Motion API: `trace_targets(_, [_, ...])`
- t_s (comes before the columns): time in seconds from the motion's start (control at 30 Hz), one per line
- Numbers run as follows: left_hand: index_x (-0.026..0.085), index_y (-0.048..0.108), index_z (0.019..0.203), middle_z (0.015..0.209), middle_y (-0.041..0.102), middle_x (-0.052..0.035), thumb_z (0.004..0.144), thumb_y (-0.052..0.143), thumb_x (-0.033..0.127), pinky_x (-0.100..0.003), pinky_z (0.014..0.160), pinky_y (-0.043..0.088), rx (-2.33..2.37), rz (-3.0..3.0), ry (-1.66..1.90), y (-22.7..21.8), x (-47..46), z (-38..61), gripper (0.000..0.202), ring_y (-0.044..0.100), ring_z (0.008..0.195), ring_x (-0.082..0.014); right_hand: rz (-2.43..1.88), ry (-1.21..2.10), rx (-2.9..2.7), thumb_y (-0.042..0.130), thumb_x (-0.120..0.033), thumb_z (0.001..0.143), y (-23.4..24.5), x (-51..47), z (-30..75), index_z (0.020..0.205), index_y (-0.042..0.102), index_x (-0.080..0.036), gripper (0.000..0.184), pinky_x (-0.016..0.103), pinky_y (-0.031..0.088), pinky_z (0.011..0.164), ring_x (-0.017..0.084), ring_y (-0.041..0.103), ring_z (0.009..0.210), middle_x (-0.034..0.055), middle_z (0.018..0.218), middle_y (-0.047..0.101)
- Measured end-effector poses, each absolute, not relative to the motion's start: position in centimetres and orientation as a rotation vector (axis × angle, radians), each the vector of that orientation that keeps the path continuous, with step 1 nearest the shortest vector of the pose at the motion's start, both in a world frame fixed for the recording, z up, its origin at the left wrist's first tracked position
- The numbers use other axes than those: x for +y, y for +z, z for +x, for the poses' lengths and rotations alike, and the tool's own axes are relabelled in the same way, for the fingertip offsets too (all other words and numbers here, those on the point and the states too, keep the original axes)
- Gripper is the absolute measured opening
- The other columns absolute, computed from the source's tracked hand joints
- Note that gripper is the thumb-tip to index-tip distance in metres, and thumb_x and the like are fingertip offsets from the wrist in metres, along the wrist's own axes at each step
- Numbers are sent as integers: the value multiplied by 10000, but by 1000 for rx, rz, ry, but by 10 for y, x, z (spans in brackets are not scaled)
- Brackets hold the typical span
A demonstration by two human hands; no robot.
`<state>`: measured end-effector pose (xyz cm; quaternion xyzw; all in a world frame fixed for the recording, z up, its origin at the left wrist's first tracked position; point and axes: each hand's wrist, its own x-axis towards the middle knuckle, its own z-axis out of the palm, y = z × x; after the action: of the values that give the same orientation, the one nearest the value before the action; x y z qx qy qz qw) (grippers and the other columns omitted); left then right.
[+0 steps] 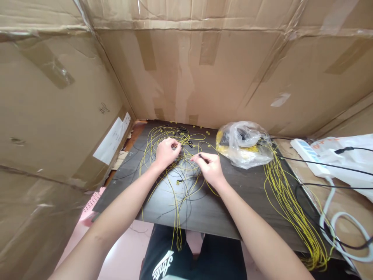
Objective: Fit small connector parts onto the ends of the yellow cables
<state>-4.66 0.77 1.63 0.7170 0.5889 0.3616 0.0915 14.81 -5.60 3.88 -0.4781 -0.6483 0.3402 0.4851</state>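
Over a loose tangle of thin yellow wires (150, 140) on the dark tabletop, my left hand (167, 153) is closed in a pinch. Its fingertips touch the tangle, but what they hold is too small to make out. To its right, my right hand (211, 169) pinches a small black piece (200, 155) between thumb and forefinger. Several short black wire ends (182, 131) lie at the far side of the tangle. A small yellow piece with a black end (178, 182) rests nearer to me. Yellow wire loops (178, 233) hang over the front edge.
A clear plastic bag (244, 144) with yellow and black contents sits on the right. Beside it, a bundle of yellow wires (291, 206) drapes over the table (241, 198). Farther right lie a white power strip (310, 157) and black cables. Cardboard walls (180, 77) enclose the back and sides.
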Motion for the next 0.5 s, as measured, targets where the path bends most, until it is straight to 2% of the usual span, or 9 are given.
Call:
trace_targets(0.13, [203,667,748,840,714,-53,867,653,211,-335,787,494,1796,2065,1081,16,12,-52,120,656,821,-222,-946,1258,-1264,622,-468,721,55,-53,159,560,644,-220,297,269,240,470,109,253,441,-44,439,326])
trace_targets(0.2, [202,664,749,837,708,-50,845,668,201,-329,770,487,1824,2038,1083,16,13,-53,97,652,815,-221,-846,1377,-1247,651,-438,676,65,-53,169,538,636,-225,255,277,238,472,103,230,445,-54,442,284])
trace_targets(0.33, [204,657,748,834,698,-43,809,673,186,-318,739,465,1893,1956,1082,14,16,-56,66,636,788,-215,-657,1435,-1308,661,-363,645,88,-58,188,441,587,-235,253,288,274,481,127,304,497,4,504,387])
trace_targets(0.43, [205,631,719,813,689,-39,809,655,187,-317,711,442,1934,1915,1071,13,18,-59,95,619,753,-208,-630,1227,-1228,684,-328,623,105,-62,205,425,566,-212,258,282,289,499,123,371,577,64,760,560])
trace_targets(0.5, [205,618,710,808,689,-40,816,644,191,-319,697,425,1959,1899,1053,13,18,-62,110,612,746,-207,-604,1106,-1118,710,-322,630,115,-63,221,429,521,-197,303,277,255,488,113,379,588,67,869,601])
